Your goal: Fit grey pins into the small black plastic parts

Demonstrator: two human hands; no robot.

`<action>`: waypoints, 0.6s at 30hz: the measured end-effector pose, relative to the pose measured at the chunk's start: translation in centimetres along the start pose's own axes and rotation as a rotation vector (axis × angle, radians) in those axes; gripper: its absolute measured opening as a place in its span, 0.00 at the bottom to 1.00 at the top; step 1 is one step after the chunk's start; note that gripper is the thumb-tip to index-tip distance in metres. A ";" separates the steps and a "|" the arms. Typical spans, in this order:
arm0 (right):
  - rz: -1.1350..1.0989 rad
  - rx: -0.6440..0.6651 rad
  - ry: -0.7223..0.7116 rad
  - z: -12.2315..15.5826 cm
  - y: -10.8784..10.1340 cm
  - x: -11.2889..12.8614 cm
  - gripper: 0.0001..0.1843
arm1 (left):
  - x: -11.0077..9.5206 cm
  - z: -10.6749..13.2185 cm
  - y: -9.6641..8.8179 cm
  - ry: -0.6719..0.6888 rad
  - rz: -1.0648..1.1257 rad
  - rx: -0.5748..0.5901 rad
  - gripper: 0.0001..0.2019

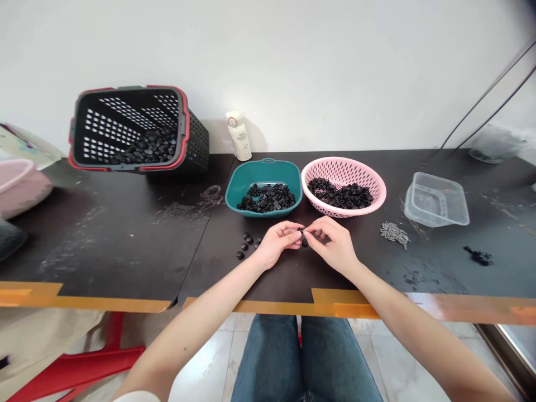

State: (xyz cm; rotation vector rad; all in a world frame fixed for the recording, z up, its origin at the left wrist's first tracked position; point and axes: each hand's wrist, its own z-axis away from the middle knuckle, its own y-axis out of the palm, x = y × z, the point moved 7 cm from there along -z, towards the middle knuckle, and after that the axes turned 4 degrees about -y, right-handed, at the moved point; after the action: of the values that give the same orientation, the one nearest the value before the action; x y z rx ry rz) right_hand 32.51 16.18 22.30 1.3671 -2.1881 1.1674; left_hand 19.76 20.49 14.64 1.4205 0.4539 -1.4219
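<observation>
Left hand (276, 243) and right hand (330, 243) pinched a small black plastic part (300, 229) between them.
Both closed on it above the black tabletop (209, 273), within easy reach of the teal bowl (263, 173) and pink perforated basket (343, 167).

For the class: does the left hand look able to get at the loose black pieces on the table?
Probably yes: the left hand lies right beside the loose black pieces, and nothing stands between them, though it now pinches a piece.
</observation>
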 end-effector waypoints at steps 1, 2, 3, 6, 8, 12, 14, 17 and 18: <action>0.006 0.004 0.002 0.0 0.0 0.0 0.04 | 0.0 0.0 0.0 0.005 -0.006 0.000 0.18; 0.014 0.010 0.003 0.0 0.1 -0.1 0.04 | -0.1 0.0 0.0 0.013 -0.016 -0.002 0.18; 0.024 0.018 0.001 0.0 0.1 -0.2 0.04 | -0.1 0.0 -0.1 0.023 -0.028 -0.007 0.18; 0.044 0.047 -0.024 0.2 0.3 -0.3 0.06 | -0.2 0.0 -0.3 0.045 -0.049 -0.027 0.17; 0.040 0.055 -0.045 0.3 0.3 -0.5 0.07 | -0.2 0.1 -0.4 0.046 -0.050 -0.036 0.17; 0.016 0.046 -0.055 0.5 0.4 -0.5 0.09 | -0.2 0.1 -0.3 0.045 -0.057 -0.044 0.16; 0.000 0.044 -0.039 0.5 0.4 -0.5 0.10 | -0.2 0.1 -0.2 0.045 -0.052 -0.038 0.17; -0.045 0.048 0.019 0.4 0.5 -0.6 0.11 | -0.2 0.1 -0.1 0.030 0.018 -0.026 0.17; -0.057 0.042 0.045 0.4 0.5 -0.8 0.12 | -0.2 0.1 -0.1 0.028 0.056 -0.022 0.16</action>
State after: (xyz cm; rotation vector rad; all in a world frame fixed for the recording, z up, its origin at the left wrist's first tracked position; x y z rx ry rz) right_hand 32.52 16.49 21.32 1.3972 -2.0909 1.2178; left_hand 19.60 20.52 14.85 1.4259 0.4431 -1.3497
